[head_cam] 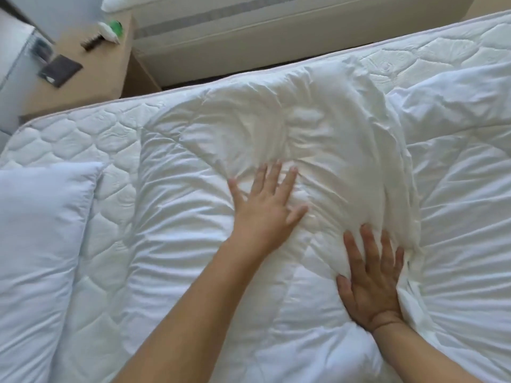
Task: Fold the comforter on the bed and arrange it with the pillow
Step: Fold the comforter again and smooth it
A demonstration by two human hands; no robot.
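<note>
A white comforter (193, 189) lies folded over on the quilted mattress (83, 134), wrinkled, with a folded layer on top at the middle and more of it spread to the right. My left hand (266, 205) rests flat on the folded layer, fingers spread. Lower right, my right hand (372, 280) presses flat on the same layer beside its right edge, fingers apart. A white pillow (36, 244) lies at the left of the bed, apart from the comforter.
A wooden bedside table (91, 76) stands beyond the bed's far left corner, with a dark wallet-like object (59, 70), a small brush and a green-and-white item (112, 30) on it. A white wall panel (249, 37) runs behind the bed.
</note>
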